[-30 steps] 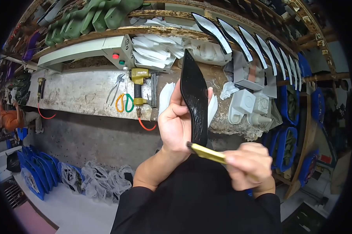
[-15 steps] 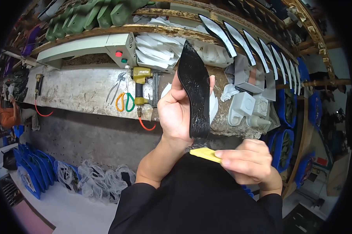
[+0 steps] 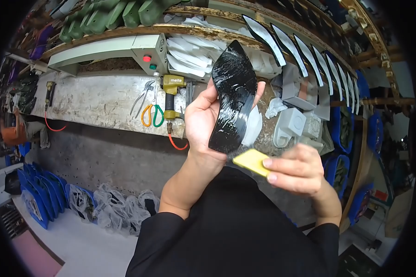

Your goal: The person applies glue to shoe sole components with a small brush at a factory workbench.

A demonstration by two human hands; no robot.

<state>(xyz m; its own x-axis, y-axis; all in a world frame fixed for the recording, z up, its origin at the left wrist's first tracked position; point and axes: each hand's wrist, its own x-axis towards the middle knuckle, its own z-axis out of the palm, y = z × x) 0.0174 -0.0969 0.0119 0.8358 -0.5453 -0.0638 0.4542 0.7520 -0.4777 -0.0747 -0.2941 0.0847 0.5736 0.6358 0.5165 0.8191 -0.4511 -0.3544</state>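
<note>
A black insole (image 3: 235, 99), its upper face glossy and streaked with a wet coating, is held upright before me in my left hand (image 3: 201, 121). The palm lies behind it, with the thumb at its left edge and fingertips showing at the right. Between the fingers and thumb of my right hand (image 3: 299, 170) is a brush (image 3: 251, 161) with a flat yellow handle. Its dark bristles, blurred, are right at the insole's lower end. Behind the insole, a white insole-shaped piece (image 3: 253, 127) shows partly on the bench.
On the bench (image 3: 97, 99) lie a staple gun (image 3: 173, 92) with a red hose, pliers (image 3: 142, 96) and scissors (image 3: 152, 115). White containers (image 3: 291, 123) stand at right. Several white-faced insoles (image 3: 263, 37) line the rack above. Blue bins (image 3: 339, 171) flank the right; a person (image 3: 16, 131) is far left.
The insole has turned to show more of its shiny face. My right hand has raised the brush, bringing the bristles up to the insole's lower end.
</note>
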